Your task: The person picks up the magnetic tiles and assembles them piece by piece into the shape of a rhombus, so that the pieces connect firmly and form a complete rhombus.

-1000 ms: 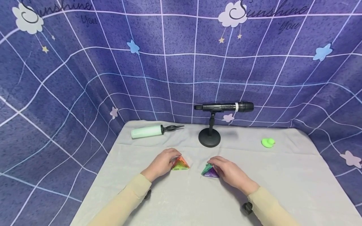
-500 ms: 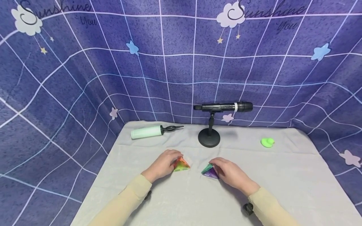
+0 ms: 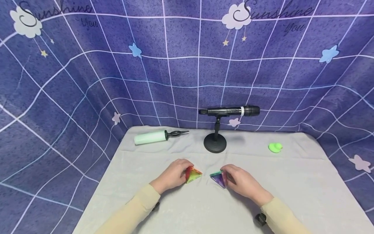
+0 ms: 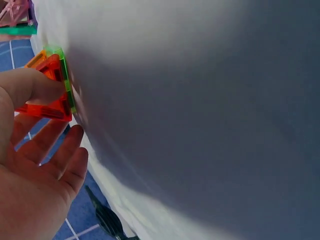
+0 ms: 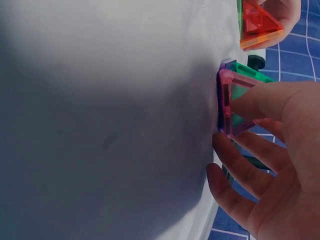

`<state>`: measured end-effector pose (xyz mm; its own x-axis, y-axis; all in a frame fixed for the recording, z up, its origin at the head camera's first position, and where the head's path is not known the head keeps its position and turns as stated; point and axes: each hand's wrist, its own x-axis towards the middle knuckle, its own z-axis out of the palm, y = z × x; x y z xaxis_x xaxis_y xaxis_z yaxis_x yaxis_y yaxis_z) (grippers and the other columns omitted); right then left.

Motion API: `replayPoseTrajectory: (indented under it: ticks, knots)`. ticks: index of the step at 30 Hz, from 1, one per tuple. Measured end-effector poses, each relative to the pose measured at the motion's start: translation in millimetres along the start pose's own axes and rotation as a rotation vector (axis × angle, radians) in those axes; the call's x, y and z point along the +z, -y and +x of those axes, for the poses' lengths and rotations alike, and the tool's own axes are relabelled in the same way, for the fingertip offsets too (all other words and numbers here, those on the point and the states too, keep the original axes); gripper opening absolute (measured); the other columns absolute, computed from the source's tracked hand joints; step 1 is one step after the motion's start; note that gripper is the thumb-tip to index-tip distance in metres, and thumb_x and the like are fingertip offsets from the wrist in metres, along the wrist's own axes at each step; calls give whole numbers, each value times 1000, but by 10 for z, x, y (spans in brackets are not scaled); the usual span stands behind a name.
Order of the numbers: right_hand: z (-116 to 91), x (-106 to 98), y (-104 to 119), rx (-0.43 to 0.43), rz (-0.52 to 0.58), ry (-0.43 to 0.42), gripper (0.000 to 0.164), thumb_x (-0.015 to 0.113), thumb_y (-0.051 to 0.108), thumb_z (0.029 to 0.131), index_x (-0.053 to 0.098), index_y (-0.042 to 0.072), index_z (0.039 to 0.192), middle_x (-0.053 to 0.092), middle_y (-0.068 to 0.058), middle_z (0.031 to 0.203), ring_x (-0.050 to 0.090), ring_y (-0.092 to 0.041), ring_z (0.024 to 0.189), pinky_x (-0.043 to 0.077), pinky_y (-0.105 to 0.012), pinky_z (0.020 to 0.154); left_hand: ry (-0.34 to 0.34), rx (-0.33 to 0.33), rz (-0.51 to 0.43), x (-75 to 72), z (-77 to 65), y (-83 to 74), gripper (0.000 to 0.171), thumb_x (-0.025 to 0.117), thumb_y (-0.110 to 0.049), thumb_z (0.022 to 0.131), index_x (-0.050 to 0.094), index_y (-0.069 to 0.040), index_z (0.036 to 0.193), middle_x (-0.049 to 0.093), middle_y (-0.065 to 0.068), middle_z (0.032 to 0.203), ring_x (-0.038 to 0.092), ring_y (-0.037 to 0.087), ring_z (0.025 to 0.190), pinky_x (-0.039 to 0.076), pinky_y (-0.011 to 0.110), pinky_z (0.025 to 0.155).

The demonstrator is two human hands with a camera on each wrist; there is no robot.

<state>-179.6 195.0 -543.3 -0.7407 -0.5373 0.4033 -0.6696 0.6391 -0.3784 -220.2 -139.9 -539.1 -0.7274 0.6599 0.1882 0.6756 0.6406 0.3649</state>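
My left hand [image 3: 174, 175] pinches a small pyramid [image 3: 194, 175] of see-through magnetic tiles in red, orange and yellow-green. In the left wrist view, the thumb presses the red tile [image 4: 54, 111] while the other fingers spread beneath. My right hand [image 3: 244, 182] grips a second magnetic-tile pyramid [image 3: 217, 179], coloured green, purple and pink. The right wrist view shows the thumb on the pink tile [image 5: 227, 82], with the green tile [image 5: 250, 71] behind it. The two pyramids stand apart, facing each other across a short gap, low over or on the cloth; contact is hard to tell.
A black microphone [image 3: 230, 111] lies on a stand with a round base [image 3: 215, 143] behind the hands. A pale green hand pump [image 3: 150, 137] is at the back left. A green toy duck [image 3: 275, 147] sits at the right. Blue patterned curtain [image 3: 181, 71] surrounds the table.
My left hand has moved right and slightly nearer me, turning its pyramid. The right hand has shifted a little right, and its pyramid has turned too.
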Motion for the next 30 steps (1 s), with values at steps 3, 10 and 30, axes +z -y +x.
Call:
replayPoseTrajectory:
  ticks: [3,10,30]
  knots:
    - [-46,-13,-6,20,-8,7,43,81,2,80,68,5,122,71,-3,117,69,-20,108,55,-43,93,0,13,9,25,14,-52,50,73,2,80,68,-5,129,68,8,127,61,26,118,46,41,104]
    - [-121,-50,-13,80,-22,59,45,83,9,84,67,5,125,71,-5,121,68,-24,114,53,-44,98,15,25,6,91,67,-159,49,75,0,80,68,-5,129,68,4,123,62,23,112,48,38,100]
    - [-184,-94,-4,113,-1,84,38,85,18,86,68,12,120,70,2,107,64,-14,91,55,-40,82,-3,20,19,272,214,-404,41,84,-18,83,69,-11,121,65,-1,112,59,17,102,48,33,93]
